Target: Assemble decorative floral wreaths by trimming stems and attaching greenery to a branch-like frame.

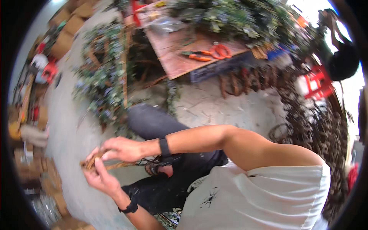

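Note:
Off to the left, both of my hands are closed around a brown twig-like piece (pixel 90 163), held low over the floor. My left hand (pixel 102 179) grips it from below, thumb pressed up against it. My right hand (pixel 123 148) pinches it from above, its fingers partly blurred. From the hands a thin brown strip (pixel 118 165) runs right toward my legs. The piece's exact kind cannot be made out, as fingers cover much of it. Just beyond the hands is leafy green garland (pixel 101 82) with small bluish flowers and brown vine.
Ahead stands a low table (pixel 168 57) with orange-handled pliers (pixel 200 57), orange-handled scissors (pixel 221 51), a clear plastic bag (pixel 165 25) and heaped foliage (pixel 237 17). Brown twisted vines (pixel 310 119) fill the right side, near a red stool (pixel 319 82). Cardboard boxes (pixel 73 25) line the left.

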`<act>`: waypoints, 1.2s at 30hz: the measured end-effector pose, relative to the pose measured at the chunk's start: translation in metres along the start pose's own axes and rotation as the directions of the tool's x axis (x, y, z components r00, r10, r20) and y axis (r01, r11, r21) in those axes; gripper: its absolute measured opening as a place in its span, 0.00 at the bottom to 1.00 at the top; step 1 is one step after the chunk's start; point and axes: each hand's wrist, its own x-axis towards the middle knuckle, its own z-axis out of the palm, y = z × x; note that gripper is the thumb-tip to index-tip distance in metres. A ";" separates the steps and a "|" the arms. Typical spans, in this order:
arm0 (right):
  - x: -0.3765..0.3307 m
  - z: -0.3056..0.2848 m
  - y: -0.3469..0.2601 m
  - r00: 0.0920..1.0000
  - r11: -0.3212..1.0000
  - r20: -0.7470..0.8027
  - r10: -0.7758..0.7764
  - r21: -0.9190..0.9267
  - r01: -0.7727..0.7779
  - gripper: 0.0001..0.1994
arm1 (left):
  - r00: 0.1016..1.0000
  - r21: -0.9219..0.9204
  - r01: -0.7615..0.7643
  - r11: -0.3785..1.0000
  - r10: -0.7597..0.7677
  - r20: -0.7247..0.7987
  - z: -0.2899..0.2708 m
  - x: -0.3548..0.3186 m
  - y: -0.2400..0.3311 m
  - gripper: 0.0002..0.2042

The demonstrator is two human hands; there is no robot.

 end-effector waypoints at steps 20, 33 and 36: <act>-0.382 -0.539 -0.086 0.408 -0.425 -0.902 0.140 -0.426 -0.798 0.18 | 0.974 0.267 0.180 0.947 -0.133 -0.182 0.002 -0.034 -0.090 0.11; -0.267 -0.251 -0.193 0.573 -0.302 -0.780 -0.254 -0.498 -0.812 0.12 | 0.954 0.278 0.255 0.926 -0.194 -0.230 -0.026 -0.062 -0.057 0.37; -0.060 -0.057 -0.191 0.699 -0.037 -0.671 -0.249 -0.714 -0.699 0.10 | 0.970 0.470 0.115 0.875 0.003 -0.242 -0.024 -0.067 -0.034 0.45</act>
